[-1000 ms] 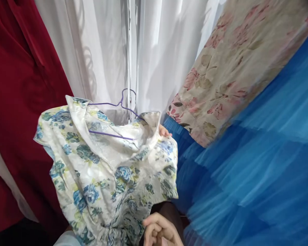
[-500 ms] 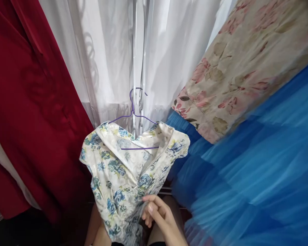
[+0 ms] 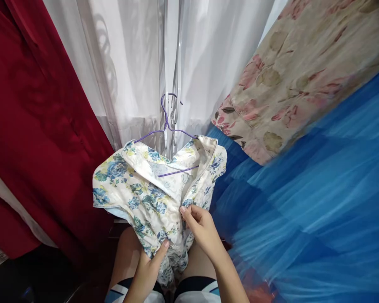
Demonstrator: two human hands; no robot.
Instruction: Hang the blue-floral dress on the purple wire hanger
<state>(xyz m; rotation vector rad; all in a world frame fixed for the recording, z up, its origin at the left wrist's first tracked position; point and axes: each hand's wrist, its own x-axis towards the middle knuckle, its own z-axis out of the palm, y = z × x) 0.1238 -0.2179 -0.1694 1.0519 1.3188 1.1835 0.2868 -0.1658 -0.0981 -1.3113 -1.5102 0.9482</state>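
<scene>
A white sleeveless garment with blue and yellow flowers (image 3: 139,181) hangs on a purple wire hanger (image 3: 166,125), its neckline gaping at the front. My right hand (image 3: 199,223) pinches the front edge of the garment just below the neckline, thumb and forefinger pressed together. Lower on the left, my left hand (image 3: 151,265) grips the garment's side, with the thumb on top and the other fingers hidden behind the cloth. The lower part of the garment bunches between my thighs.
White curtains (image 3: 129,63) hang behind, with a thin pale metal upright (image 3: 166,50) in the middle. Red cloth (image 3: 50,126) hangs at left. A beige floral cloth (image 3: 271,84) and blue tulle (image 3: 303,202) fill the right side.
My right hand has moved up the front and now pinches the edge. My left hand has come into clear view, holding the side. The hanger and garment have shifted slightly upward.
</scene>
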